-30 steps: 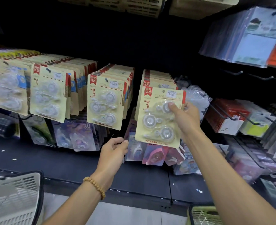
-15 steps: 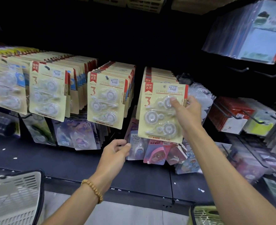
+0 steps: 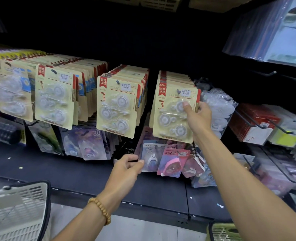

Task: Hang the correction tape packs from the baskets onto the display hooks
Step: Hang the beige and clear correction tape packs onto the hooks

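Observation:
A cream correction tape pack (image 3: 168, 119) with three clear dispensers hangs at the front of the right-hand row. The black hook tip (image 3: 178, 92) pokes through its top hole. My right hand (image 3: 200, 116) grips this pack at its right edge, thumb on the front blister. Lower down, my left hand (image 3: 126, 171) pinches the left edge of a small blue-white pack (image 3: 150, 158) on the lower row. More full rows of the same cream packs (image 3: 116, 108) hang to the left.
A white basket (image 3: 16, 211) sits at the bottom left and a green basket (image 3: 224, 232) at the bottom right. A dark shelf ledge (image 3: 84, 178) runs below the hooks. Red and yellow goods (image 3: 258, 126) hang on hooks to the right.
My right hand has lifted the cream pack up and back, and its hole now sits over the hook tip. My left hand has closed onto the small pack's edge.

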`<state>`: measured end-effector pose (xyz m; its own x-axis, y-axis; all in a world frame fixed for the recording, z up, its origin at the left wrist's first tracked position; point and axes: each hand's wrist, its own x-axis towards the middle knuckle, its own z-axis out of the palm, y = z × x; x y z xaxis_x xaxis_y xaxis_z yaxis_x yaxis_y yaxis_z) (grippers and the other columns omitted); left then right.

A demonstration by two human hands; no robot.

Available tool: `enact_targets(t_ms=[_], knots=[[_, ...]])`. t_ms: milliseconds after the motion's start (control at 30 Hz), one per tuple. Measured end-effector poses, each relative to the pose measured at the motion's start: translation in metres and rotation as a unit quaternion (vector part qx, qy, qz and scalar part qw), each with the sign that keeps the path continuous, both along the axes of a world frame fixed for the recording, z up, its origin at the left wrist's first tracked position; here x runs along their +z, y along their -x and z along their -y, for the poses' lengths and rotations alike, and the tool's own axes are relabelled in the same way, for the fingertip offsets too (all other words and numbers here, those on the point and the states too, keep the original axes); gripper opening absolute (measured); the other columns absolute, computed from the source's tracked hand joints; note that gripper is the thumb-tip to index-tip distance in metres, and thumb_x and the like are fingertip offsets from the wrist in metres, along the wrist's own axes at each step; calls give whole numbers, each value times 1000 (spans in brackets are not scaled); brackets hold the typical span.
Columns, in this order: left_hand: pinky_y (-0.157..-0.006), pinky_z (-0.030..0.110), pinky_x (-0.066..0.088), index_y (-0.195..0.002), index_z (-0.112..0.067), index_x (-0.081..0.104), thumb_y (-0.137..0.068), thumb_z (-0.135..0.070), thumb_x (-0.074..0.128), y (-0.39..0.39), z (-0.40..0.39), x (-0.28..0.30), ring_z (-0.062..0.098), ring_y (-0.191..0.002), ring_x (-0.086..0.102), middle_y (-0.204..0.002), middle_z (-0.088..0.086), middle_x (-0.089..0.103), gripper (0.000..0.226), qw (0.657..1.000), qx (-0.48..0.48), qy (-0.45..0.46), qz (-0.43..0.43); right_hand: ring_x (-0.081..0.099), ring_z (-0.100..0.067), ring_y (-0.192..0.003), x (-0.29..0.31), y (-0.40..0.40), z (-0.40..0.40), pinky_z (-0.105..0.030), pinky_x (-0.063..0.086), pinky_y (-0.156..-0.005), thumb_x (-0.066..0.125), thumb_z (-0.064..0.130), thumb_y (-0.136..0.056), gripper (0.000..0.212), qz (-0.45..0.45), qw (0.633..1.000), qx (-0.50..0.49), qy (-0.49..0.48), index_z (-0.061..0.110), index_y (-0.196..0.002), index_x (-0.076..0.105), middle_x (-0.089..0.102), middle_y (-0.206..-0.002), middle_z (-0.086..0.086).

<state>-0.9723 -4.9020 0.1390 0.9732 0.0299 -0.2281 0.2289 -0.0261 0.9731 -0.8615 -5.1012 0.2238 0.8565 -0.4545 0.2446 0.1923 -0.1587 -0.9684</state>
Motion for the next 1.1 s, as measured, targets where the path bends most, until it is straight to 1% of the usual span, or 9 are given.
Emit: enact_targets(t_ms=[167, 267, 367, 467, 533, 700, 933, 1000, 1100], knots=[[-104, 45, 50, -107, -27, 60, -98, -26, 64, -2, 4, -2, 22, -107, 68, -97, 1, 69, 10, 1000, 0, -8, 6, 58, -4, -81, -14, -24, -4, -22, 46, -69, 65, 35, -98, 17, 14, 997, -60, 36, 22, -106, 58, 62, -94, 13], [-105, 45, 49, -110, -26, 59, -97, -25, 65, -2, 11, -2, 21, -107, 68, -97, 1, 68, 14, 1000, -7, -6, 9, 61, -13, -90, -24, -16, -4, -27, 47, -75, 65, 35, -96, 27, -4, 996, -64, 55, 15, -113, 57, 60, -95, 10], [-106, 44, 49, -117, -22, 58, -98, -25, 64, 1, 21, -3, 18, -104, 68, -95, -1, 67, 20, 1000, -23, -3, 7, 59, -12, -102, -33, 10, -3, -22, 44, -83, 60, 29, -100, 36, -24, 996, -57, 67, 12, -130, 51, 57, -110, 5], [-105, 43, 50, -112, -27, 58, -98, -27, 64, 8, 30, -7, 15, -103, 68, -96, -2, 68, 16, 999, -43, -13, 5, 56, 0, -96, -46, 47, 6, -10, 40, -77, 56, 29, -102, 37, -35, 997, -40, 63, 13, -135, 49, 57, -114, 7], [-105, 44, 49, -109, -31, 57, -98, -28, 64, 14, 39, -9, 16, -104, 68, -97, -3, 68, 13, 998, -59, -21, 2, 55, 4, -93, -56, 73, 20, -11, 42, -79, 56, 28, -102, 33, -49, 997, -38, 44, 16, -132, 52, 59, -108, 9], [-103, 43, 50, -113, -20, 60, -99, -22, 63, 39, 69, -17, 22, -107, 68, -93, -1, 69, 15, 992, -119, -47, 8, 64, -18, -107, -89, 141, 79, -43, 51, -101, 57, 30, -102, 18, -117, 990, -80, 10, 22, -118, 57, 67, -115, -2], [-99, 44, 52, -104, -26, 61, -98, -23, 63, 80, 111, -51, 23, -104, 68, -98, 2, 71, 7, 958, -252, -141, -9, 66, -16, -90, -148, 270, 169, -31, 47, -80, 58, 24, -102, 11, -203, 961, -183, -49, 15, -106, 65, 68, -101, -4], [-98, 43, 52, -101, -26, 62, -98, -22, 63, 87, 129, -62, 23, -104, 69, -98, 2, 71, 5, 946, -285, -158, -7, 66, -24, -97, -167, 306, 188, -35, 47, -82, 58, 22, -101, 10, -228, 949, -212, -55, 17, -96, 66, 68, -98, -5], [-101, 41, 51, -110, -21, 62, -99, -23, 62, 92, 166, -83, 19, -103, 68, -102, 2, 70, 11, 911, -365, -191, 5, 66, -30, -104, -192, 353, 209, -42, 50, -91, 59, 24, -101, 15, -277, 931, -230, -56, 11, -102, 67, 70, -101, -9]])
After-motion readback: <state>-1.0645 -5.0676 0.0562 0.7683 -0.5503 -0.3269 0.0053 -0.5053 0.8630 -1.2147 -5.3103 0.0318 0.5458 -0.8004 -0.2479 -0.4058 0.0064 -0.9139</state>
